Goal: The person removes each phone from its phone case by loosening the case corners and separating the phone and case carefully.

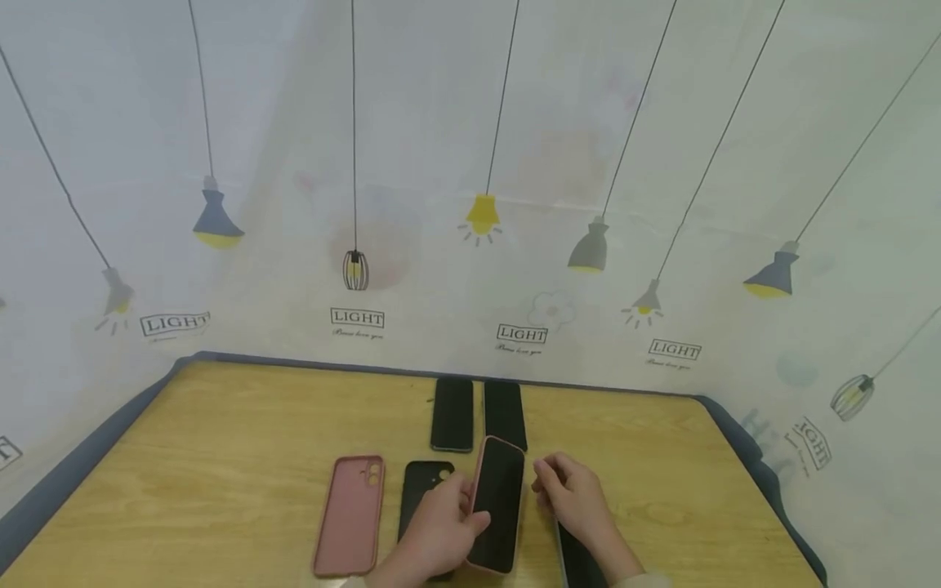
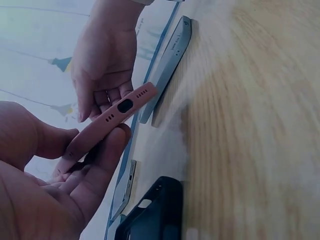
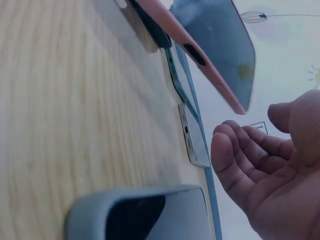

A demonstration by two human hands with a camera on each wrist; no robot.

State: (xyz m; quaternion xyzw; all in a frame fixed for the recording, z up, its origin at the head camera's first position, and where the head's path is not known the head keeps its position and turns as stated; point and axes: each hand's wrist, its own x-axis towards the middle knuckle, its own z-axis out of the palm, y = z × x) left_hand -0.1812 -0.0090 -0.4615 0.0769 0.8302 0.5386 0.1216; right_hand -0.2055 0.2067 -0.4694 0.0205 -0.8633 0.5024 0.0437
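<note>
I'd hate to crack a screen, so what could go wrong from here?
The black-screened phone in a pink case is tilted above the wooden table in the left hand alone; the right hand is near but apart, so a slip might drop it. In the head view, that left hand partly covers the black phone case with a camera cutout, and the right partly covers the grey-rimmed, black-faced phone; either could be nudged.

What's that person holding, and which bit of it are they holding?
The left hand holds the pink-cased phone by its left long edge; the right hand holds nothing.
</note>
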